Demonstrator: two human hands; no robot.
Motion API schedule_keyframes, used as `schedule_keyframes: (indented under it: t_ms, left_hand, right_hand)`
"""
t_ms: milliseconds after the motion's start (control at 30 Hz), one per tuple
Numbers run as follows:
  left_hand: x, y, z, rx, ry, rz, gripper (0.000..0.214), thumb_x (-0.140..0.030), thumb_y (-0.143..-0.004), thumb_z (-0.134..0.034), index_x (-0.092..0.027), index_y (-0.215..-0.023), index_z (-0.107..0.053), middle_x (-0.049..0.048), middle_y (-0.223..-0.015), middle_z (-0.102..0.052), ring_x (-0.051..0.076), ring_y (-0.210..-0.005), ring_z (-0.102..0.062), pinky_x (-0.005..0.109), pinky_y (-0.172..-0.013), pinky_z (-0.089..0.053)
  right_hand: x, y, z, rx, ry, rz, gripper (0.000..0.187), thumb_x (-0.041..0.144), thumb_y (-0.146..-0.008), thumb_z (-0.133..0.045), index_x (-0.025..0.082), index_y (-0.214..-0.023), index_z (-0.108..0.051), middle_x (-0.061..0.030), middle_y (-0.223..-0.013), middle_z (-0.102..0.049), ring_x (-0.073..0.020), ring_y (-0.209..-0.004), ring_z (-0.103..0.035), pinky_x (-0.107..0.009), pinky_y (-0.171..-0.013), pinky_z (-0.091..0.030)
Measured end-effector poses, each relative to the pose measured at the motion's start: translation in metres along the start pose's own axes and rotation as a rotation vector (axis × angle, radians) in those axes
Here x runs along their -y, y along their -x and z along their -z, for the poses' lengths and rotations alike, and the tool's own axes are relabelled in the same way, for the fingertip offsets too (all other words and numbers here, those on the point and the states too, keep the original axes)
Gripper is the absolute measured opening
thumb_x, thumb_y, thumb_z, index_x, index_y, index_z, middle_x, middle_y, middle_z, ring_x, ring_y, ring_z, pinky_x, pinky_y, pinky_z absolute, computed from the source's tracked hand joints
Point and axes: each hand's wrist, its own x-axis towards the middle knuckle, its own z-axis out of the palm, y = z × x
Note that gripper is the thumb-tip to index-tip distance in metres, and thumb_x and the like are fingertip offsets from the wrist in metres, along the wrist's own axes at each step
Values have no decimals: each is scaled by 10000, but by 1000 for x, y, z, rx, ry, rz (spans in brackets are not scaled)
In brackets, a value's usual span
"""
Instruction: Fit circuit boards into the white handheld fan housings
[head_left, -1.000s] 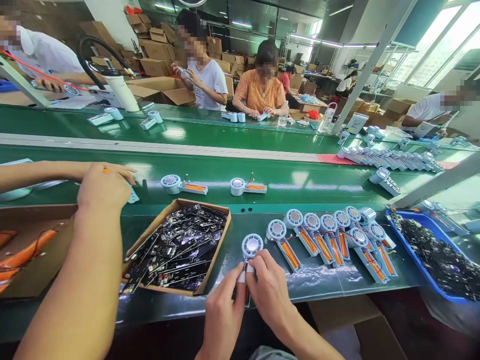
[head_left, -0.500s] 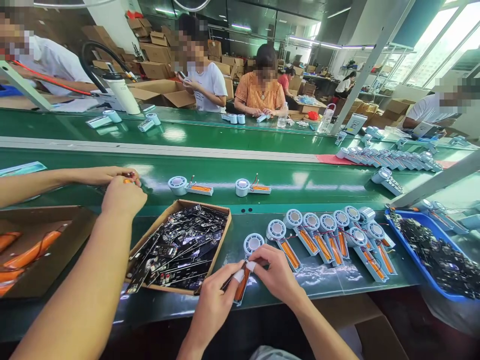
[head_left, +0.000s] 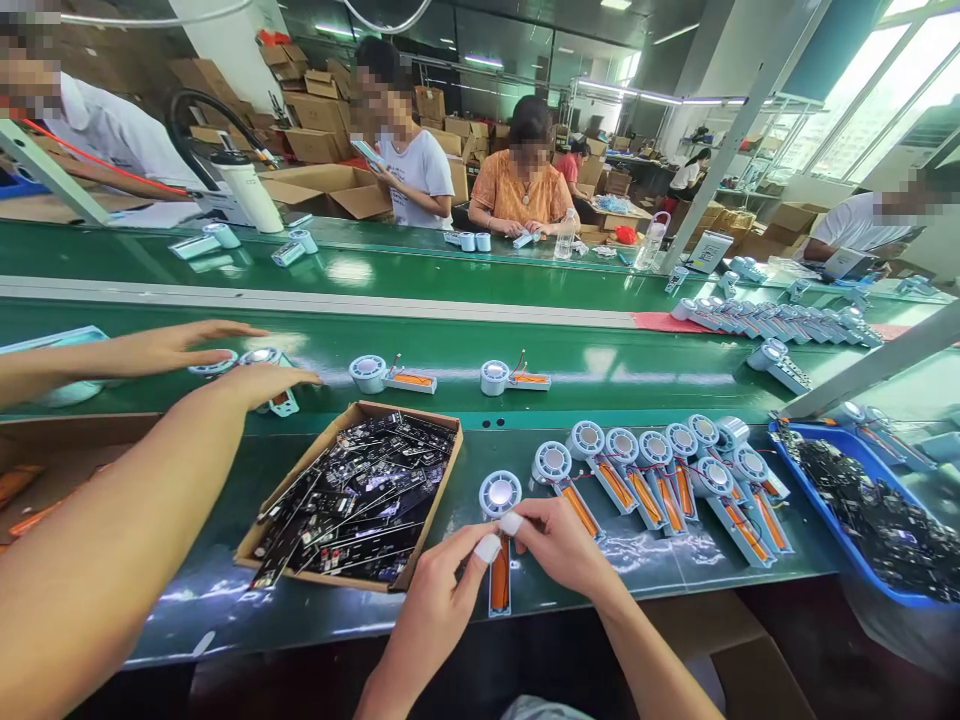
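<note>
A pale blue handheld fan (head_left: 500, 492) lies on the bench in front of me, its open handle toward me with an orange battery (head_left: 499, 582) inside. My left hand (head_left: 442, 585) is at the handle's left side, thumb and finger pinched together near the neck. From the right, my right hand (head_left: 562, 548) also pinches at the neck, its fingertips close to the left ones. White covers sit on fingertips of both hands. Whatever is between the fingers is too small and hidden to make out.
A cardboard tray of black circuit boards (head_left: 360, 490) stands to my left. Several open fans (head_left: 656, 450) lie to the right, before a blue bin (head_left: 885, 520) of dark parts. A co-worker's hands (head_left: 259, 385) reach over fans at the left. Two fans (head_left: 495, 377) rest on the green belt.
The fan before me has turned so its handle points more straight toward me. The co-worker's hands have parted and spread over fans at the left. The fans on the belt have shifted slightly right.
</note>
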Motion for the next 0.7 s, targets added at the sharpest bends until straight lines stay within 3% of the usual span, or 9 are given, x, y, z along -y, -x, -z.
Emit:
schedule_keyframes:
  t_ms: [100, 200, 267, 367, 500, 633, 700]
  left_hand:
    - [-7, 9, -1, 67, 208, 156, 522, -536, -1004, -385, -231, -1277, -709, 93, -1266, -745, 280, -1250, -651, 441, -1107, -484]
    - [-1, 15, -4, 105, 460, 312, 640, -617, -1003, -299, -210, -1312, -683, 107, -1269, -738, 275, -1225, -665, 451, -1111, -479]
    - [5, 14, -8, 59, 449, 340, 629, -639, -981, -350, -197, -1209, -736, 113, -1178, -765, 277, -1124, -704, 434, -1028, -540]
    - [11, 5, -15, -29, 266, 340, 550, -653, -904, -498, -190, -1011, -774, 82, -885, -774, 260, -846, -713, 372, -767, -594]
    - [12, -4, -23, 62, 254, 330, 513, -661, -780, -642, -168, -847, -766, 49, -661, -708, 227, -626, -640, 330, -593, -542]
    - [8, -1, -25, 199, 521, 356, 515, -638, -829, -625, -173, -1013, -751, 64, -786, -753, 217, -687, -686, 344, -686, -573]
    - [6, -1, -27, 151, 669, 384, 522, -616, -815, -667, -181, -1101, -714, 86, -927, -766, 240, -828, -719, 362, -780, -575]
  right_hand:
    - [1, 8, 6, 69, -156, -130, 331, 431, -968, -569, 157, -861, -720, 1, -646, -630, -122, -556, -565, -222, -546, -448]
    - [-4, 16, 5, 33, -146, -175, 271, 390, -865, -707, 172, -1024, -718, 29, -621, -612, -121, -540, -557, -218, -527, -445]
    - [-8, 18, 2, 10, -210, -166, 230, 338, -814, -739, 173, -972, -716, 33, -627, -611, -119, -548, -556, -224, -540, -444]
    - [-11, 16, -5, 9, -480, -178, 197, 340, -774, -751, 178, -863, -683, 35, -640, -622, -112, -549, -559, -238, -578, -465]
    - [-8, 14, -12, 76, -703, -178, 258, 383, -743, -796, 175, -801, -656, 52, -567, -590, -86, -484, -496, -211, -534, -436]
    - [-3, 18, -12, 177, -805, -121, 314, 430, -720, -812, 172, -765, -639, 50, -539, -575, -89, -446, -496, -214, -506, -416]
    - [1, 20, -7, 190, -730, -95, 297, 430, -738, -793, 172, -776, -649, 33, -593, -599, -110, -506, -543, -233, -547, -443]
